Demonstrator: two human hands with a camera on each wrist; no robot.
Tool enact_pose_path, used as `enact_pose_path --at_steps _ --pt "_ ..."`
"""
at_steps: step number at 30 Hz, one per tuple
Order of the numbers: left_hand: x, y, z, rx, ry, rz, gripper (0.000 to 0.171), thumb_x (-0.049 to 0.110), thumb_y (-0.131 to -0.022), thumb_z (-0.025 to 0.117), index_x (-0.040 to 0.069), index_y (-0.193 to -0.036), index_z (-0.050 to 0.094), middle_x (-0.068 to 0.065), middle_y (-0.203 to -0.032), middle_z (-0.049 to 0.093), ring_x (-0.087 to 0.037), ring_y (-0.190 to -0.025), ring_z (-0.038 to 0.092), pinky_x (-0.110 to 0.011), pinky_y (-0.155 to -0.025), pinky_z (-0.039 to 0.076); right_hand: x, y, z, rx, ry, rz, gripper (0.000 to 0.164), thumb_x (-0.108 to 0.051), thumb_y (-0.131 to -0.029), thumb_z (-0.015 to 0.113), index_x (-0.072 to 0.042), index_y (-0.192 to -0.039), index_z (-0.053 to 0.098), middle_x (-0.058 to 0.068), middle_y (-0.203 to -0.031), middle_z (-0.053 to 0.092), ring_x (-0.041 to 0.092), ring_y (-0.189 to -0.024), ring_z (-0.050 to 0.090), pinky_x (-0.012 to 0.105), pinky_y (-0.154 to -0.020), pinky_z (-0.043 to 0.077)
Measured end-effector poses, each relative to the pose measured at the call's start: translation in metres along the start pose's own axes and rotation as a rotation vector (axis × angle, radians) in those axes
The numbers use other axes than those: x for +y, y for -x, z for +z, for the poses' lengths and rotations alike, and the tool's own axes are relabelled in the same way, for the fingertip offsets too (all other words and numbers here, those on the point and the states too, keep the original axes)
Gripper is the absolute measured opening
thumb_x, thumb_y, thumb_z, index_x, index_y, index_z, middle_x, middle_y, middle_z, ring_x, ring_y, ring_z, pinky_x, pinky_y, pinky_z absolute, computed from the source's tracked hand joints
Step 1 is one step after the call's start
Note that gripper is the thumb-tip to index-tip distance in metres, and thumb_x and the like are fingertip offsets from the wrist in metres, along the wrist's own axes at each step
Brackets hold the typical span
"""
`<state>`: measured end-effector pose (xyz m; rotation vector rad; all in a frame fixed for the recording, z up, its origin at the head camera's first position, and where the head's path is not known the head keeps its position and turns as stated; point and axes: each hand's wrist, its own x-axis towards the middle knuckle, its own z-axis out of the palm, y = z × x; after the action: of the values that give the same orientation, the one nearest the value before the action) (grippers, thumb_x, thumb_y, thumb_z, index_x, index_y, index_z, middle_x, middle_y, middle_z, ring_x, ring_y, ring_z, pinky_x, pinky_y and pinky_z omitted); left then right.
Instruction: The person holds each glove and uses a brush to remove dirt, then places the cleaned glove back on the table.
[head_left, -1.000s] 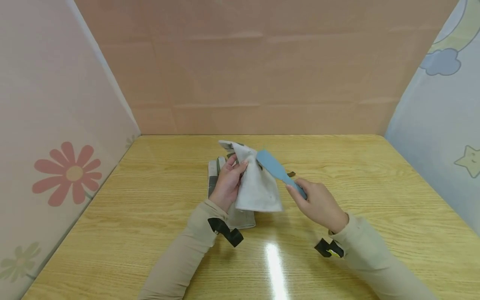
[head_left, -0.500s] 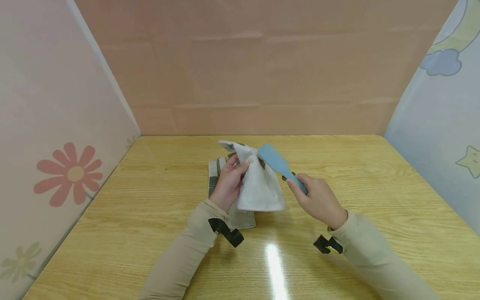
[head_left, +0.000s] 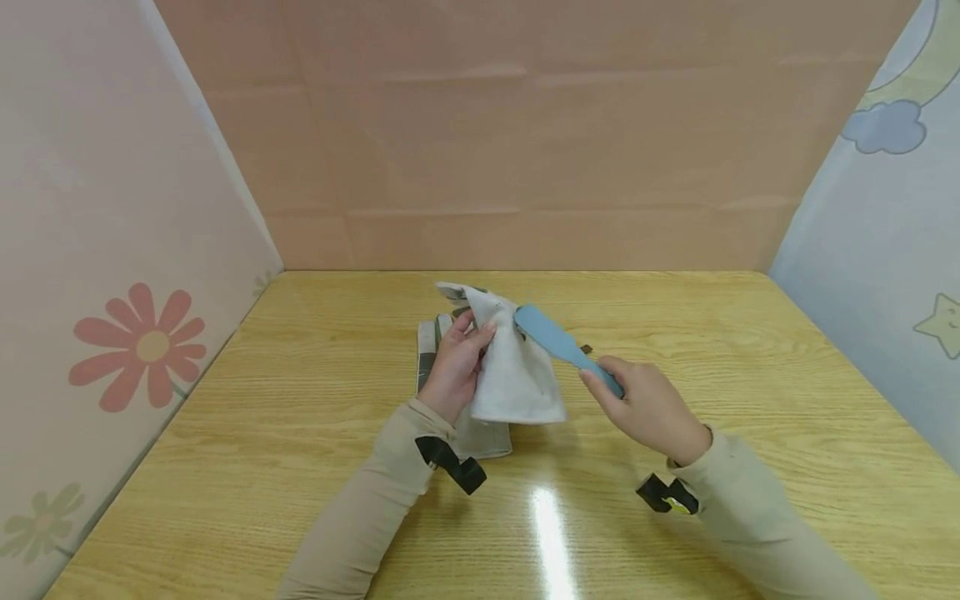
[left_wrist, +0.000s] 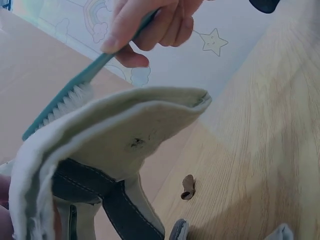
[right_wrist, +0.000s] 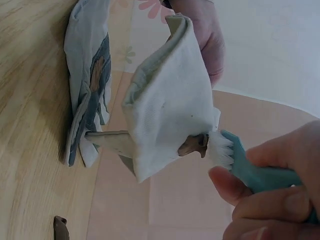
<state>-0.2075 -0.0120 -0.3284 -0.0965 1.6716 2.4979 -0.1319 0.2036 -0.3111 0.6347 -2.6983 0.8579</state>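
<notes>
My left hand (head_left: 459,367) grips a white canvas work glove (head_left: 517,383) by its middle, raised above the table with the wide cuff hanging toward me. A blue brush (head_left: 551,333) with white bristles (right_wrist: 220,150) is held by its handle in my right hand (head_left: 648,408). Its bristles touch the glove's cloth beside a brown clump (right_wrist: 192,145), as the right wrist view shows. A small dark smudge (left_wrist: 137,143) marks the cuff in the left wrist view. Beneath the raised glove lies a second glove (head_left: 483,439) with dark grey patches, partly hidden by my left hand.
A small brown curled piece (left_wrist: 187,187) lies on the wooden table (head_left: 300,500), partly behind the brush in the head view. Printed panels stand to the left and right, and a peach backdrop (head_left: 525,167) rises along the far edge.
The brush went slightly up and away, then came back toward me and a little to the right, along the cloth. The glove's cuff swayed slightly while my left hand stayed nearly still.
</notes>
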Motion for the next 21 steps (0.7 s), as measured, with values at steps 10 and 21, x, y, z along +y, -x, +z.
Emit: enact_pose_path --at_steps 10,21 --pt "0.0000 0.0014 0.0008 -0.012 0.005 -0.007 0.033 0.008 -0.096 0.050 0.009 -0.129 0.050 0.007 -0.091 0.062 -0.004 -0.078 0.058 -0.021 -0.072 0.046 -0.0013 -0.0041 0.0053 0.065 -0.043 -0.035 0.025 -0.013 -0.095 0.053 -0.009 -0.071 0.049 -0.009 -0.052 0.025 -0.004 -0.043 0.017 0.016 -0.040 0.022" --pt "0.0040 0.0003 -0.0022 0.003 0.037 0.003 0.035 0.006 -0.096 0.049 0.007 -0.131 0.048 0.005 -0.093 0.063 -0.004 -0.078 0.058 -0.020 -0.071 0.046 0.0000 0.0009 0.0034 0.031 -0.016 0.002 0.022 -0.014 -0.095 0.054 -0.008 -0.074 0.053 -0.008 -0.051 0.026 -0.004 -0.041 0.017 0.017 -0.039 0.022"
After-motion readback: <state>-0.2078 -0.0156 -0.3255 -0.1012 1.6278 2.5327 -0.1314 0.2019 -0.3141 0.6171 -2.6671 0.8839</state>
